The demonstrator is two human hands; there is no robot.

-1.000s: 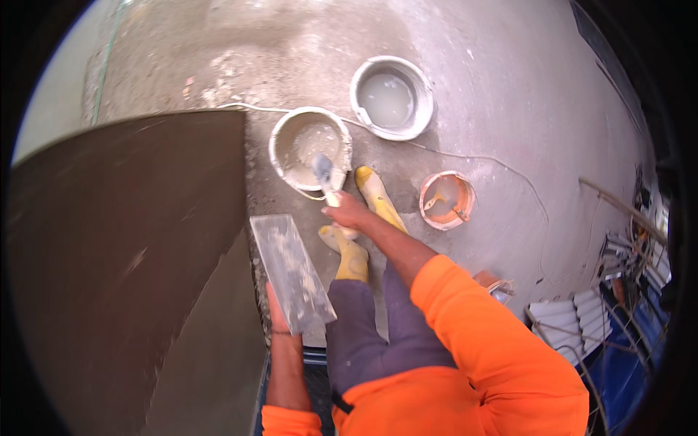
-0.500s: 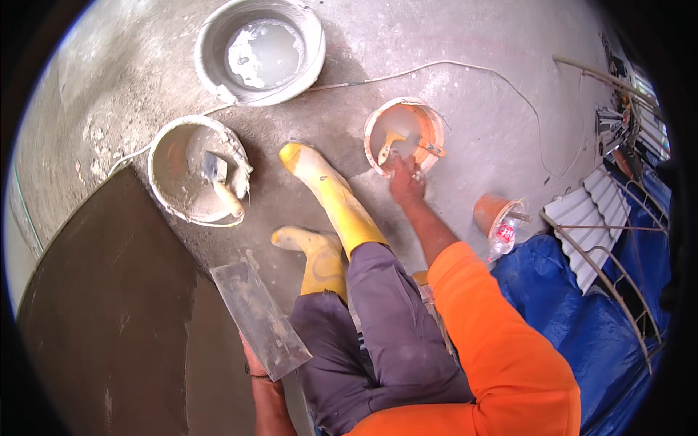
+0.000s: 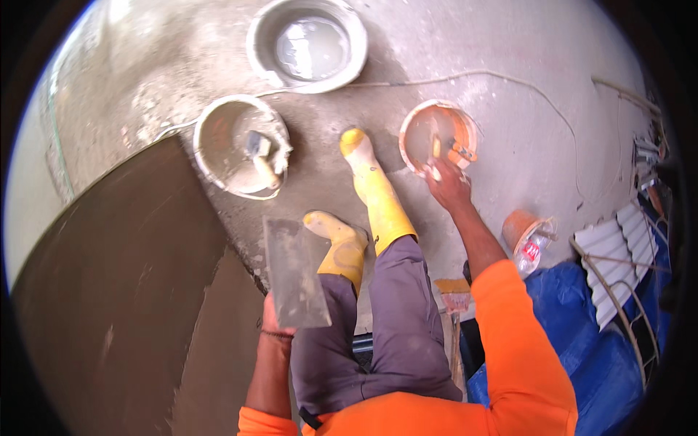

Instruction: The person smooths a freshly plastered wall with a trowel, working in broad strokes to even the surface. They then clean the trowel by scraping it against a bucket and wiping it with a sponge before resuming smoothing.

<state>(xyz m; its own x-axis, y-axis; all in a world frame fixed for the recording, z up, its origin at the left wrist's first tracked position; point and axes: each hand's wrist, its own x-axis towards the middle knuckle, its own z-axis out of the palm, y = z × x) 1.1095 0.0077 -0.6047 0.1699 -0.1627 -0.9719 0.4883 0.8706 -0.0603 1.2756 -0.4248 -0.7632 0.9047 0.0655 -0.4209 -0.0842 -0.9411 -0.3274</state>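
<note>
My left hand (image 3: 270,314) is closed on a flat rectangular plastering trowel (image 3: 294,272), whose smeared grey blade faces up above my left leg. My right hand (image 3: 451,185) reaches over the near rim of an orange bucket (image 3: 474,129) of cloudy grey water. Its fingers are closed around a small brush (image 3: 436,147) with a yellowish part showing; the grip is partly hidden and blurred. Beside that hand, an orange-handled tool (image 3: 462,153) rests against the bucket's right inner wall.
A mortar bucket (image 3: 206,158) holds a trowel (image 3: 262,160). Beyond it stands a basin (image 3: 356,54) of water. Dark wet mortar (image 3: 123,291) covers the left. To the right are a tipped pot (image 3: 519,227), plastic bottle (image 3: 532,253), blue tarp (image 3: 574,327) and corrugated sheets (image 3: 618,254).
The view has shifted, so the buckets appear farther right. The brush has turned within the orange bucket and now points away from my right hand. My left hand still holds the plastering trowel.
</note>
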